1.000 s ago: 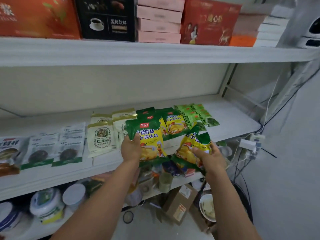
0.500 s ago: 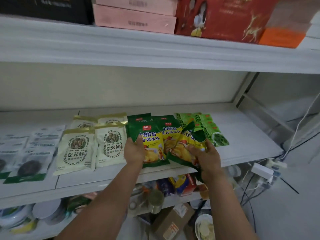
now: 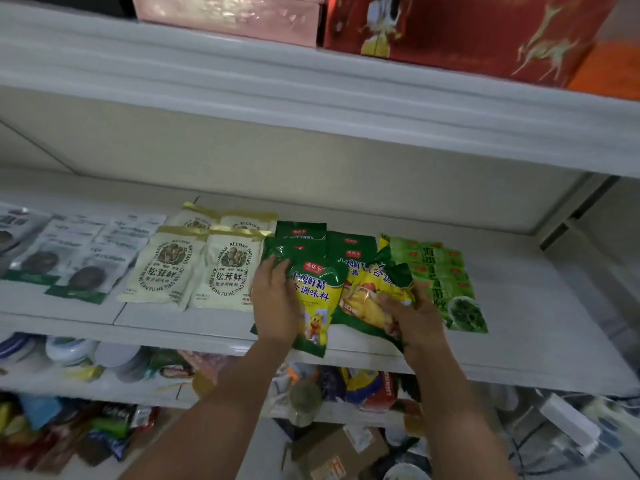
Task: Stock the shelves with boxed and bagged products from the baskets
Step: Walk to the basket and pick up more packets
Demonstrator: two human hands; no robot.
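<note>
While left hand and right hand grip seasoning bags, shelf beneath

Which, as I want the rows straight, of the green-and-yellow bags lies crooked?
The bag held by the right hand: it lies slanted, while the left hand's bag lies nearly straight.

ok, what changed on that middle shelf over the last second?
Both hands moved their green-and-yellow bags from the front edge further onto the shelf: the left hand holds the left bag over the matching row, and the right hand holds the right bag tilted beside it. Neither grip let go. The cream mushroom bags and light-green bags stayed put.
</note>
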